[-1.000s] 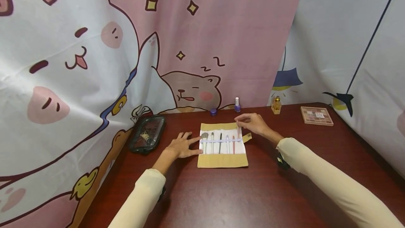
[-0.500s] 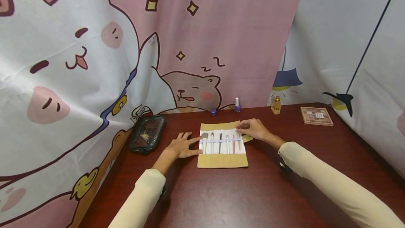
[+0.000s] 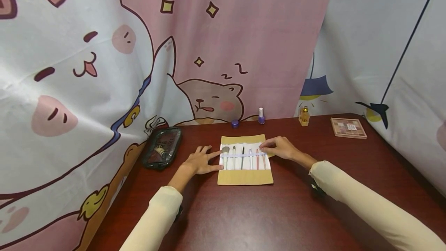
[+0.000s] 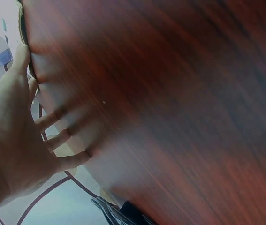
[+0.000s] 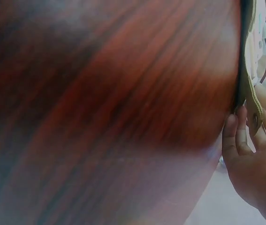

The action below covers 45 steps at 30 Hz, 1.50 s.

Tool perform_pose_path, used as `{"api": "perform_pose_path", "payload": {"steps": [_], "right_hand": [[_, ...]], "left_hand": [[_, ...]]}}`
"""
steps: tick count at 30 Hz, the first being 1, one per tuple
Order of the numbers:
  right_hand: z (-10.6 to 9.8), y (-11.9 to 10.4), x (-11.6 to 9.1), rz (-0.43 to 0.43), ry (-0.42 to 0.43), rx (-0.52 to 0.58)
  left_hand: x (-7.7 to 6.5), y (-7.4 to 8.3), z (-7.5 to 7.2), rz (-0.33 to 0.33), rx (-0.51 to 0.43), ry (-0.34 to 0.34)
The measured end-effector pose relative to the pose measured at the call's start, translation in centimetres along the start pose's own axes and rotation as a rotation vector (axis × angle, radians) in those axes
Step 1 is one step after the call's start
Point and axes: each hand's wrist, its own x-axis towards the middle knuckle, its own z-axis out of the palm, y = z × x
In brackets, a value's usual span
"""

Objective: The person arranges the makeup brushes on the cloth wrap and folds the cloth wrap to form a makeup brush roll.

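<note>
A tan fabric brush roll (image 3: 245, 177) lies unfolded on the table, its white lining holding several makeup brushes under a lilac elastic band. My left hand (image 3: 198, 162) rests with fingers spread, thumb and index finger on the roll's left edge. In the left wrist view that hand (image 4: 22, 126) has its other fingertips down on the wood. At the roll's right side my right hand (image 3: 281, 148) pinches the top of the rightmost brush (image 3: 264, 162), a slim pinkish one whose handle runs under the band. Fingers hide the brush's upper end. A fluffy-headed brush (image 3: 225, 157) sits leftmost.
A black-edged clear pouch (image 3: 162, 148) lies left on the dark red table (image 3: 244, 212). Along the back stand a small purple jar (image 3: 235, 123), a purple nail polish bottle (image 3: 261, 116) and a golden bottle (image 3: 304, 116). An eyeshadow palette (image 3: 348, 128) lies far right. Printed curtains hang behind.
My right hand has moved down toward the band with the rightmost brush, which has slid lower through it along the white lining. The left hand has stayed in place.
</note>
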Motion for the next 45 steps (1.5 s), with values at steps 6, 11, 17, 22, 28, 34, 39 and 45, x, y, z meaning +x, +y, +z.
{"api": "perform_pose_path", "payload": {"steps": [6,11,17,22,28,34,39,45], "right_hand": [[0.1,0.2,-0.3,-0.037,-0.018,-0.014],[0.1,0.2,-0.7,-0.05,-0.028,-0.023],[0.2,0.0,-1.0,-0.055,-0.039,-0.027],[0.2,0.0,-1.1,-0.078,-0.03,-0.029],[0.2,0.1,-0.9,-0.098,-0.017,-0.035],[-0.1,-0.2,-0.3,-0.138,0.052,-0.049],[-0.1,-1.4,-0.6,-0.156,0.103,-0.076],[1.0,-4.1,-2.5,-0.226,0.058,-0.117]], "left_hand": [[0.0,0.1,-0.1,0.008,0.003,0.005],[-0.1,0.1,0.0,0.01,0.004,0.007],[0.2,0.0,0.4,-0.002,0.014,-0.006],[0.8,-0.2,1.0,-0.012,0.002,-0.018],[0.9,-0.3,1.0,-0.008,-0.012,-0.009],[0.7,-0.2,1.1,-0.008,-0.014,0.002],[-0.1,0.6,0.5,-0.022,-0.035,0.01],[-0.4,1.1,0.3,-0.045,-0.083,0.015]]}}
